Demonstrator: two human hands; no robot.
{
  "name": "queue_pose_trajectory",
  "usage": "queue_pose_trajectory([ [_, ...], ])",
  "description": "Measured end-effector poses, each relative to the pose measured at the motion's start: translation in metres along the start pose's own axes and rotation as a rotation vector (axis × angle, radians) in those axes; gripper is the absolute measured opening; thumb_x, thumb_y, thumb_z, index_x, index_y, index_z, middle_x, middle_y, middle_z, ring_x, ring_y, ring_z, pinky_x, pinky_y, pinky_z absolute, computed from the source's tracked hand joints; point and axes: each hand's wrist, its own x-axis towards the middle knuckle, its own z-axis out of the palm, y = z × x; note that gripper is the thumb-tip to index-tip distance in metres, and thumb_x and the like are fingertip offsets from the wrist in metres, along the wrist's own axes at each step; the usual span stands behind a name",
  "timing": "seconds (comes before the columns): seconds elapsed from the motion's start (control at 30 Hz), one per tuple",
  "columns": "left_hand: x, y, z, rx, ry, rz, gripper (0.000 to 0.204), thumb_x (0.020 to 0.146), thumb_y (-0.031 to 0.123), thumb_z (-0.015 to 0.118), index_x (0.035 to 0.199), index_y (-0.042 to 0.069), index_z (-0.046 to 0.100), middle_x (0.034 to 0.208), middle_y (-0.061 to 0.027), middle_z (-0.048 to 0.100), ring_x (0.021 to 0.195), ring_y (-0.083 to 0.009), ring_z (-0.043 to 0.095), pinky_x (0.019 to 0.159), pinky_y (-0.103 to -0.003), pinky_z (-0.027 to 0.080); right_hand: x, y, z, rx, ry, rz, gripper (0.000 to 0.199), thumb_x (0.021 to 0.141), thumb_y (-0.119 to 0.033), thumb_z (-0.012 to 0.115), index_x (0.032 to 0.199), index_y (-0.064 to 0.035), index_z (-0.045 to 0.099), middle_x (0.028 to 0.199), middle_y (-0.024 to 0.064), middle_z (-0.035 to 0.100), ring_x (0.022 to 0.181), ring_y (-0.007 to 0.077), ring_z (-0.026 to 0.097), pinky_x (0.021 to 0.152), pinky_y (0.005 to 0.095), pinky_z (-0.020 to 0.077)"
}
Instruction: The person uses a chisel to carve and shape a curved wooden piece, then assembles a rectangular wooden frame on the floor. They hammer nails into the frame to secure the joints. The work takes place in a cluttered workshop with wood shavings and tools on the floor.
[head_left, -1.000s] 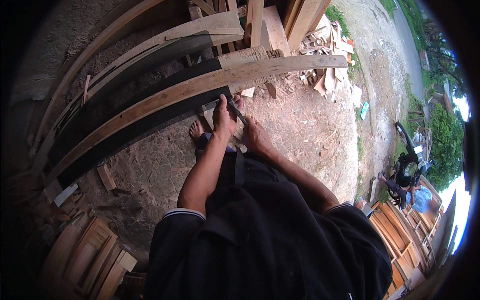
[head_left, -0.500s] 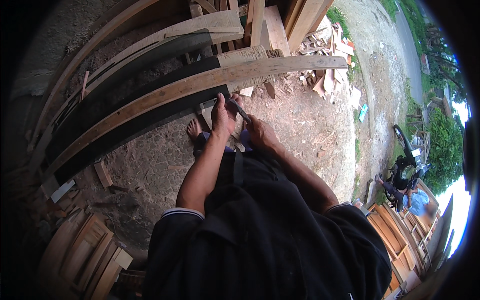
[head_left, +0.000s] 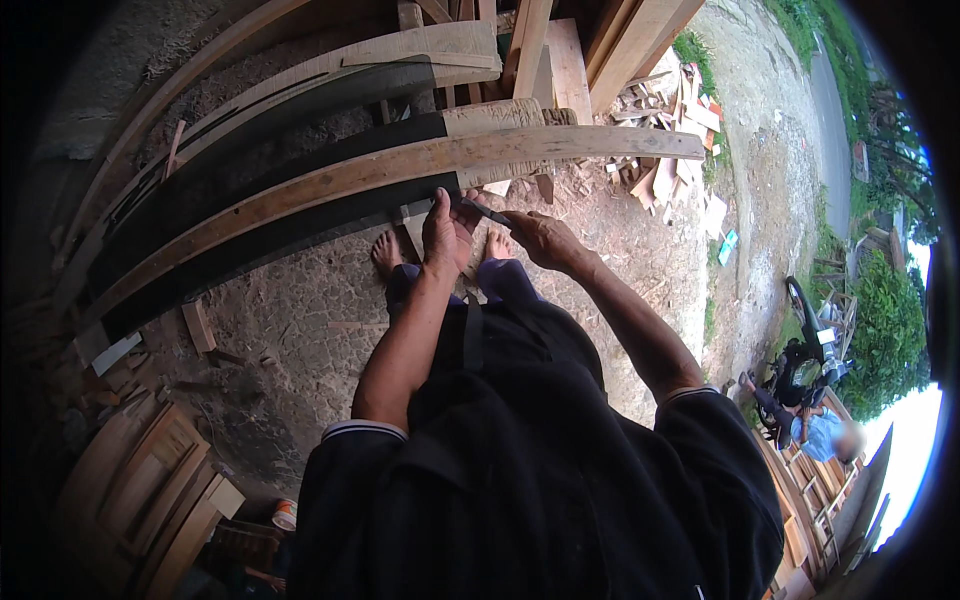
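Note:
My right hand (head_left: 548,242) is closed around a slim dark grey tool (head_left: 488,211), whose exact kind I cannot make out. The tool points left, and its far end lies by the fingers of my left hand (head_left: 447,235). That left hand is palm up with the thumb standing apart and the fingers partly curled. It sits at the near edge of a long black panel (head_left: 330,222). Across the panel runs a curved-looking wooden plank (head_left: 400,165), reaching out past the panel's right end.
Behind lies another pale board (head_left: 420,45). Wood scraps (head_left: 680,150) are heaped at the far right. Wooden frames (head_left: 160,490) stack at lower left. On the right, a seated person (head_left: 815,430) is near a motorcycle (head_left: 800,365). My bare feet (head_left: 497,245) stand on littered ground.
My right hand has shifted to the right and slightly up, and the tool now lies flatter. My left hand stays in nearly the same place. The view has tilted slightly.

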Motion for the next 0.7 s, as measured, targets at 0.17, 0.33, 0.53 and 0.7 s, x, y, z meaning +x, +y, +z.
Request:
queue_pose_trajectory([
  [0.17, 0.0, -0.001, 0.001, 0.004, 0.022, 0.008, 0.051, 0.096, 0.043, 0.062, 0.113, -0.004, 0.055, 0.108, -0.018, 0.066, 0.105, -0.0297, 0.066, 0.097, -0.042, 0.056, 0.002, -0.002, -0.006, 0.015, -0.036, -0.007, 0.035, 0.099, -0.021, 0.054, 0.131, -0.0084, 0.055, 0.098, 0.0231, 0.066, 0.094, 0.0424, 0.065, 0.079, 0.0493, 0.0522],
  [0.33, 0.0, -0.001, 0.001, -0.004, 0.033, -0.002, 0.051, 0.097, 0.043, 0.062, 0.113, -0.005, 0.055, 0.108, -0.0184, 0.065, 0.106, -0.0299, 0.066, 0.098, -0.042, 0.056, 0.003, -0.005, -0.012, 0.001, -0.061, 0.007, 0.035, 0.099, -0.02, 0.053, 0.132, -0.008, 0.054, 0.099, 0.0235, 0.066, 0.094, 0.0423, 0.064, 0.079, 0.0487, 0.0519],
  [0.53, -0.002, 0.0, 0.002, 0.007, 0.045, -0.005, 0.051, 0.097, 0.044, 0.061, 0.114, -0.005, 0.057, 0.108, -0.0184, 0.066, 0.107, -0.0288, 0.066, 0.098, -0.041, 0.055, 0.006, -0.001, -0.01, -0.006, -0.068, -0.007, 0.036, 0.098, -0.019, 0.054, 0.133, -0.008, 0.053, 0.097, 0.0239, 0.066, 0.093, 0.0421, 0.064, 0.079, 0.0486, 0.0518],
  [0.7, -0.002, 0.0, 0.002, 0.015, 0.041, 0.006, 0.052, 0.097, 0.044, 0.062, 0.115, -0.005, 0.056, 0.109, -0.0186, 0.066, 0.106, -0.029, 0.066, 0.098, -0.04, 0.055, 0.008, 0.003, -0.009, -0.022, -0.061, -0.02, 0.036, 0.098, -0.022, 0.054, 0.132, -0.0116, 0.054, 0.093, 0.0227, 0.067, 0.09, 0.0419, 0.066, 0.077, 0.0499, 0.0534],
])
